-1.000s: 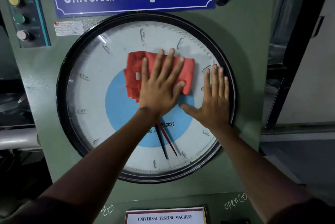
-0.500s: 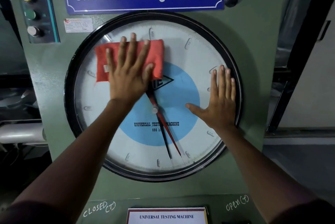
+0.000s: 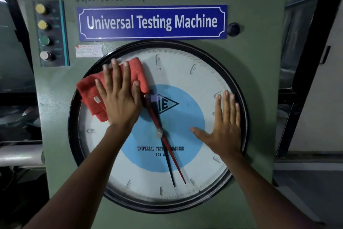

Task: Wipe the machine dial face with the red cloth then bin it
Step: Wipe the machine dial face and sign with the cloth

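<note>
A big round dial face (image 3: pixel 185 84) with a black rim, a light blue centre and red and black needles fills the green machine front. My left hand (image 3: pixel 120 99) lies flat on the red cloth (image 3: pixel 89 91), pressing it against the glass at the dial's upper left; the cloth overlaps the black rim there. My right hand (image 3: pixel 222 128) rests flat with fingers spread on the dial's right side, next to the rim, holding nothing. No bin is in view.
A blue sign (image 3: pixel 152 22) reading "Universal Testing Machine" sits above the dial. A column of yellow, green and white buttons (image 3: pixel 44 32) is at the upper left, a black knob (image 3: pixel 233 29) at the upper right. A dark door frame (image 3: pixel 304 73) stands to the right.
My left hand has slid the red cloth from the dial's centre up and to the left, onto the rim. My right hand has stayed in place on the glass. The view has tilted upward.
</note>
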The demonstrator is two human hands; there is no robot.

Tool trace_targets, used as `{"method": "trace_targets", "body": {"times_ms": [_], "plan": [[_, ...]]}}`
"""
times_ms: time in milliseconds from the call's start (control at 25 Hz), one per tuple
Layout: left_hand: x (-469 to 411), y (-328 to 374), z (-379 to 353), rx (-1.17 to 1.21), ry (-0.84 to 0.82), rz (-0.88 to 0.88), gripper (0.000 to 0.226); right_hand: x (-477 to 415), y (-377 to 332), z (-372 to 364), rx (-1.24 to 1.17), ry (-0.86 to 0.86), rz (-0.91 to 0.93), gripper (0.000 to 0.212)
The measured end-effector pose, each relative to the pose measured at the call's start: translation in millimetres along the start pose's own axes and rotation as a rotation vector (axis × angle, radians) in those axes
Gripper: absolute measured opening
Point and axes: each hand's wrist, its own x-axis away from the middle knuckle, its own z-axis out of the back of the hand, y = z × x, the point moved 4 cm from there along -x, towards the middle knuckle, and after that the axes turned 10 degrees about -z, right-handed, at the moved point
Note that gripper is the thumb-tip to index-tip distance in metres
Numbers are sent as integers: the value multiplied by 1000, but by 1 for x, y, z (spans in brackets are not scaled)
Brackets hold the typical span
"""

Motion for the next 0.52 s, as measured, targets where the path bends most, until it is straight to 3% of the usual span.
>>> {"method": "trace_targets", "body": {"times_ms": [280,440,520], "plan": [[18,119,-37,-8,-170,-613,61,-4,-1,1,7,-22,-11,129],[46,137,-52,0,-226,-739,62,-3,-1,1,-11,-27,-19,123],[43,133,-52,-38,-229,-787,61,-3,0,0,-8,-35,-22,130]]}}
